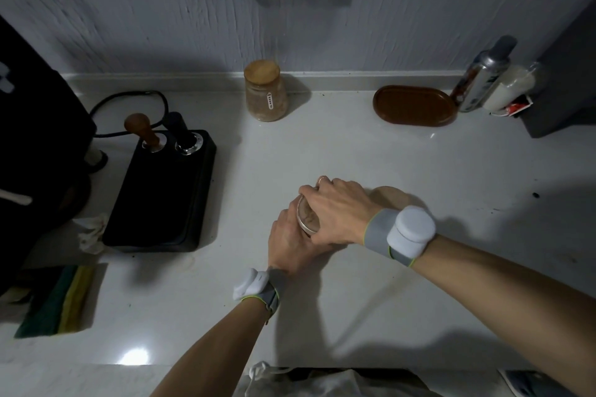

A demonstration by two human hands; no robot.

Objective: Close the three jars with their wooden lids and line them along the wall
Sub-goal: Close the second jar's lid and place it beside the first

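Both hands wrap an open glass jar [306, 217] mid-bench – left hand [292, 243] round the body, right hand [338, 213] over the rim. Glass: stiff, slick, breakable, prob. some weight w/ contents; grip low on the body. Wooden lid [388, 195] just right of it. Closed jar [266, 90] already stands at the wall – path clear.

left hand [290, 240] curled, right hand [338, 209] clasped over
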